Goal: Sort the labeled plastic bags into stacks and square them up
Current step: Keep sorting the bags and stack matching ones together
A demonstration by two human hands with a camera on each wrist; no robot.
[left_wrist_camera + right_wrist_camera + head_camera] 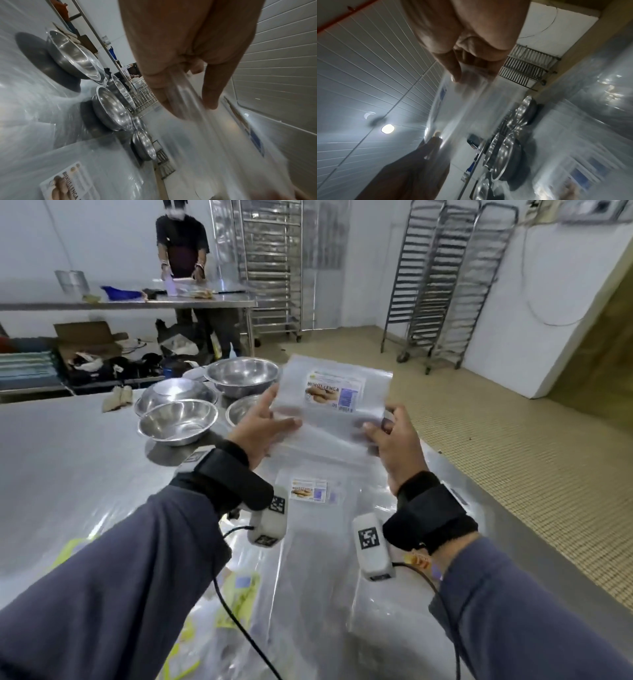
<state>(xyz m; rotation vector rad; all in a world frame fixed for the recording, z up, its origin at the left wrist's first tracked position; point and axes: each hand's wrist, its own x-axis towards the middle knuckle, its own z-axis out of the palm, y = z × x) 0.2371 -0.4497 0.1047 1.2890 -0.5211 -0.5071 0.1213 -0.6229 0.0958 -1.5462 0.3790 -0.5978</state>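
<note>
Over a steel table (68, 446) strewn with clear bags, a labeled bag (334, 392) is held up in the air. The left hand (262, 428) pinches its left edge between thumb and fingers; the right hand (394, 440) pinches its right edge likewise. Another labeled bag (310, 491) lies flat on the table below them.

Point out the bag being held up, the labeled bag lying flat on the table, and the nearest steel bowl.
held bag (334, 392): head view, on its printed label.
flat bag (308, 490): head view, on its label, below the hands.
nearest steel bowl (178, 422): head view, on its inner wall.
</note>
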